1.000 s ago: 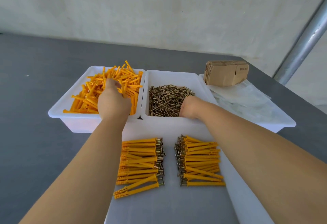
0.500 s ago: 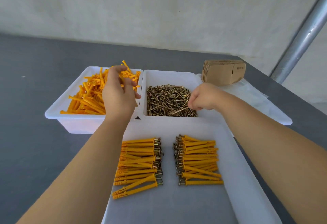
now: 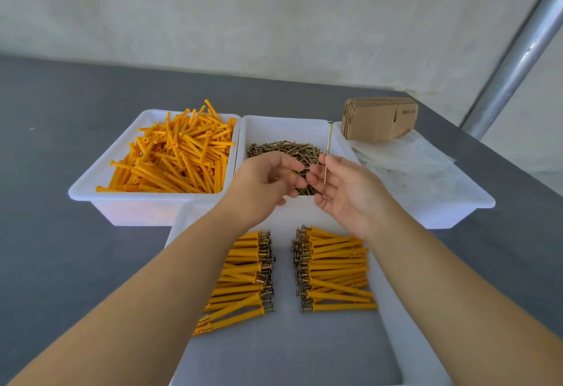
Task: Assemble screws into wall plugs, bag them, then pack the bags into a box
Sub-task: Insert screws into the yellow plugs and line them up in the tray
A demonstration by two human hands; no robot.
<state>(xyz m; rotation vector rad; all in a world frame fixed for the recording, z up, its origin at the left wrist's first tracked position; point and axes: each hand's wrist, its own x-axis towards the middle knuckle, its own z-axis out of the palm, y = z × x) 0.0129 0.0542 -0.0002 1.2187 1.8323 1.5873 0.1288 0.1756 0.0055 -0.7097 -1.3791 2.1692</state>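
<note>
Grey table point(image 3: 76, 172), bins along the far edge: your right hand point(image 3: 350, 193) pinches a screw point(image 3: 328, 151) upright; left hand point(image 3: 262, 187) fingers curl around an orange plug point(image 3: 293, 174).

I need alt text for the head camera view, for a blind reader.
The right hand pinches a long brass screw upright beside the left hand, which grips an orange plastic wall plug, above white trays of plugs, screws and assembled pairs.
</note>
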